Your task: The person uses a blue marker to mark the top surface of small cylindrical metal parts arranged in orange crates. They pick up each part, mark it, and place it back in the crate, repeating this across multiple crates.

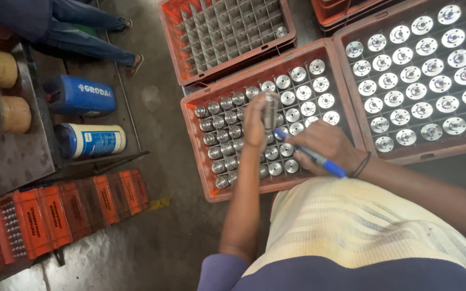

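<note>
- Above the orange crate [211, 186], near centre, the left hand [254, 126] has fingers clamped on a metal cylinder [270, 110].
- At four o'clock, the right hand [324, 148] has fingers closed around a blue marker [314, 156].
- A loosened grip could likely drop the cylinder onto the packed parts.

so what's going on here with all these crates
A person is bent over an orange crate of shiny metal parts standing in a divider grid. The left hand holds one metal part lifted above the crate, and the right hand grips a blue marker with its tip by that part. A second crate to the right is full of similar parts, while a third crate behind holds a nearly bare grid. Someone else's legs show top left.
</note>
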